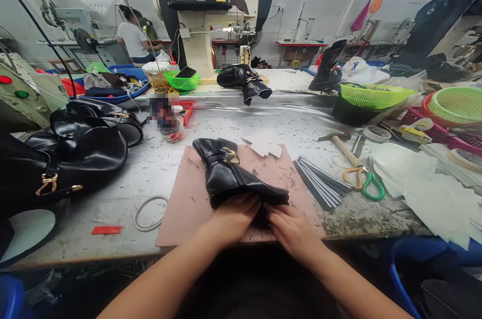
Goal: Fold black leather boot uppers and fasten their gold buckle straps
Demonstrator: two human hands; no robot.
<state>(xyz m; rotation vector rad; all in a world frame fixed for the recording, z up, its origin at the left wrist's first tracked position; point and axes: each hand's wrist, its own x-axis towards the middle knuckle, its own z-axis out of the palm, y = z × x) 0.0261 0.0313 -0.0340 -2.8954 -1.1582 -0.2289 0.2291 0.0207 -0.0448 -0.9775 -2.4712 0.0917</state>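
**Skid and scuff risk**

Black boot (pixel 229 176) lies on the pink board (pixel 184 208). Left hand (pixel 237 216) and right hand (pixel 288 226) both grasp its lower edge, near the board's front. Uneven pulling could skid and scuff it.

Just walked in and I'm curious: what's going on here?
A person's left hand and right hand touch the near edge of a boot on a mat. Whether either grip is closed can't be seen. More boots lie to the left, a hammer and scissors to the right.
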